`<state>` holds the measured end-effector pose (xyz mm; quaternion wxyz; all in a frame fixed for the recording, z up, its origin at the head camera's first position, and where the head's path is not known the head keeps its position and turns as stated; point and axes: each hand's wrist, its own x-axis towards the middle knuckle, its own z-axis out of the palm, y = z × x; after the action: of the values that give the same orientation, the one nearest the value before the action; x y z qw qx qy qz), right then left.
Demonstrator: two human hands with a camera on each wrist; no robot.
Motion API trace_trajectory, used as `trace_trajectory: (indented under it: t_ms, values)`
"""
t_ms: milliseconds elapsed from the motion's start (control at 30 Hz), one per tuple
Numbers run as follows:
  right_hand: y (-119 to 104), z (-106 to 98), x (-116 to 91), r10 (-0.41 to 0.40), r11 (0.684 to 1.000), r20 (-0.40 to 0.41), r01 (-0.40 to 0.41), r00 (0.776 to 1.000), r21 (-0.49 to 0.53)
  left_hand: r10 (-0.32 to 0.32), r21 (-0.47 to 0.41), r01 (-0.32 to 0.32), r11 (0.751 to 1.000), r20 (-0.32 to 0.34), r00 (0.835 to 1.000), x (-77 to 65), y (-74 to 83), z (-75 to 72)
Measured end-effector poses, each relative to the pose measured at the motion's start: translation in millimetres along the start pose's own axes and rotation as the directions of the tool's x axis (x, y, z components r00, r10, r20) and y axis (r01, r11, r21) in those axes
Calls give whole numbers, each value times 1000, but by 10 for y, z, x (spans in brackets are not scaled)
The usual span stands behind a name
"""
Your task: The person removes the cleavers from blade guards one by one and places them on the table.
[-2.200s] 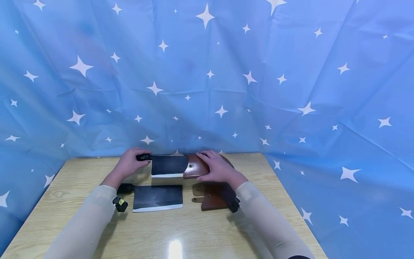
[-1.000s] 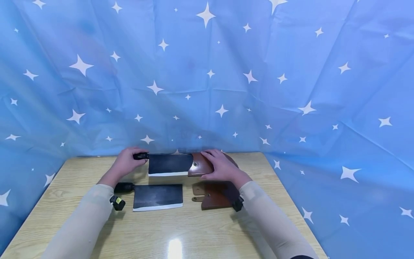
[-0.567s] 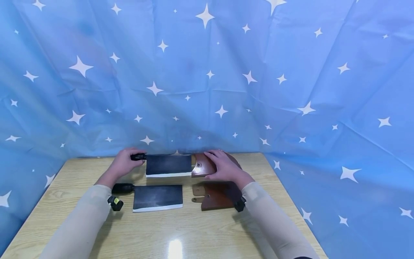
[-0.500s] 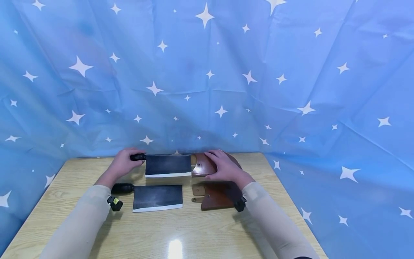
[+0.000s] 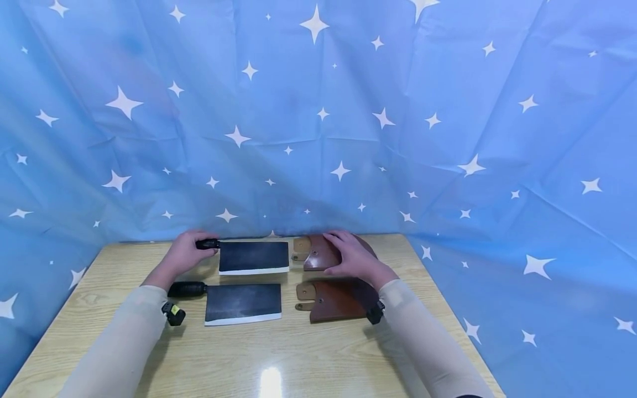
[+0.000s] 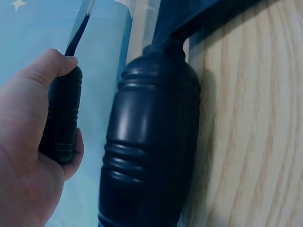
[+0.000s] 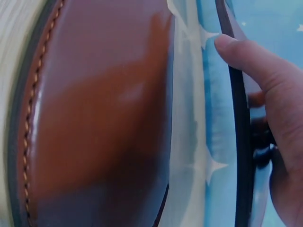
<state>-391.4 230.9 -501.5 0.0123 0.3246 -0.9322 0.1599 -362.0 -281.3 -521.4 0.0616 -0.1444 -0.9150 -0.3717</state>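
Observation:
At the back of the table my left hand (image 5: 183, 255) grips the black handle of a cleaver (image 5: 254, 256); its dark, pale-edged blade points right. The left wrist view shows fingers wrapped round that ridged handle (image 6: 65, 113), thumb near the blade end. To the right, my right hand (image 5: 357, 261) holds a brown leather knife sheath (image 5: 320, 254) between thumb and fingers, its strap end facing the blade across a small gap. In the right wrist view the thumb (image 7: 246, 54) lies over the sheath's dark edge (image 7: 242, 142).
Nearer on the wooden table (image 5: 224, 359) lies a second cleaver (image 5: 243, 304), handle to the left. Right of it is a second brown sheath (image 5: 335, 301), partly under my right wrist. A blue star-patterned cloth (image 5: 278, 182) hangs right behind the table.
The cleaver has slid out of the sheath and now stands apart from it. My left hand has drawn left with the cleaver, my right hand right with the sheath; both sit slightly lower.

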Motion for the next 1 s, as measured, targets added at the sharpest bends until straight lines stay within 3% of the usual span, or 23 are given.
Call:
trace_trajectory:
  t_ms: [700, 1000]
  values:
    - [144, 14, -50, 64, 998, 67, -66, 996, 25, -20, -18, 20, 1000, 20, 1000, -55, -96, 1]
    - [210, 82, -9, 43, 997, 89, -49, 995, 64, -34, -24, 34, 999, 30, 999, -43, -175, 25]
